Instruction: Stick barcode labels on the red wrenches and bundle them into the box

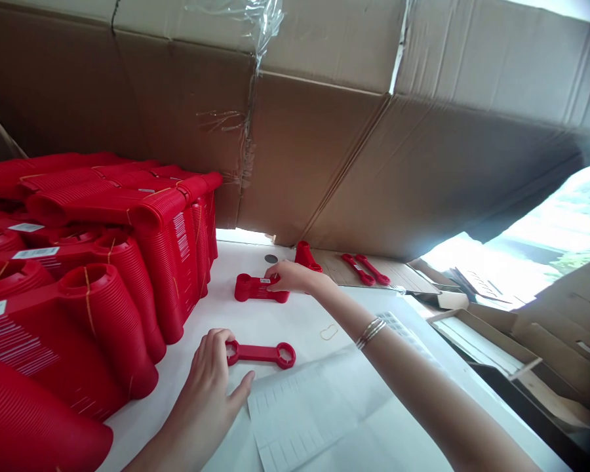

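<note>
My left hand is beside the left ring of a flat red plastic double-ended ring wrench lying on the white table. Its thumb is spread away from the fingers, and the fingertips reach the ring; I cannot tell if they press on it. Farther back, my right hand has its fingers closed over the right end of a short stack of red wrenches with a small white label on top. Those fingertips are partly hidden. A sheet of white paper lies between my forearms.
Tall piles of red wrenches, bound with rubber bands, fill the left side. Behind them leans a large cardboard sheet. A small red stack and two single wrenches lie at the back. A loose rubber band and cardboard boxes are to the right.
</note>
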A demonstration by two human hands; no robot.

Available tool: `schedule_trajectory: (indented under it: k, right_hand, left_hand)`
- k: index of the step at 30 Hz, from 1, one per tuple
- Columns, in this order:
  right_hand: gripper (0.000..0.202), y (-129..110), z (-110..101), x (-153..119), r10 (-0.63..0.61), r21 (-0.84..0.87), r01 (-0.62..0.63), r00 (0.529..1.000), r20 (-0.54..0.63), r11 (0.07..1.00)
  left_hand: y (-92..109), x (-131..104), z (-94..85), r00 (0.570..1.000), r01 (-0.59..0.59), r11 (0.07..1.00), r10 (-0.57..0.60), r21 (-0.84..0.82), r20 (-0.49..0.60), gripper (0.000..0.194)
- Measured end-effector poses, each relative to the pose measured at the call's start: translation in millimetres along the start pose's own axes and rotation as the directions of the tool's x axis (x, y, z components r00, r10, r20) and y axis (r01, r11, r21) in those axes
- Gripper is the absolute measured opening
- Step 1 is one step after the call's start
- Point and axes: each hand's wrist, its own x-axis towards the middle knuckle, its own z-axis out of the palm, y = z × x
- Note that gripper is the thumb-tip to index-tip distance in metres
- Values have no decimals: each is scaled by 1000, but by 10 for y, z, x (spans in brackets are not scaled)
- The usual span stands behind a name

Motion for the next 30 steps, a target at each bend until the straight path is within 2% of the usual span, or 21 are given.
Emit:
schedule_trajectory:
  k: [7, 10, 13, 15, 18, 21, 25, 30]
  right_hand:
    - [27, -5, 3, -7, 20, 21, -21, 999, 24, 1000]
    - [40, -28, -36, -91, 18, 30, -16, 996, -82, 999]
    - [48, -124, -29, -310, -27, 34, 36, 973, -228, 999]
    - [39, -228, 57, -512, -87, 42, 101, 964, -251, 994]
    - [25, -380, 314, -804, -189, 69, 202, 969, -157, 977]
    - [22, -458, 613, -971, -233, 76, 240, 969, -87, 968]
    - [14, -463, 861, -969, -262, 50, 265, 963, -65, 963]
    - [16, -459, 925, -886, -291, 26, 293, 955, -55, 956]
  left_hand:
    - [-11, -3, 20, 1000, 5, 1000, -5, 6, -4, 27]
    - [-27, 0, 5, 1000, -26, 997, 26, 66, -10, 31]
    - [-82, 49, -20, 998, -66, 982, 61, 176, 32, 25]
    - [-140, 109, -31, 995, -83, 971, 67, 223, 77, 27]
    - [-219, 208, -32, 983, -126, 957, 85, 261, 163, 38]
    - [-240, 283, -34, 965, -172, 941, 100, 292, 244, 35]
    - [-160, 342, -60, 948, -213, 907, 102, 363, 302, 25]
    - [0, 362, -116, 930, -227, 879, 67, 420, 362, 13]
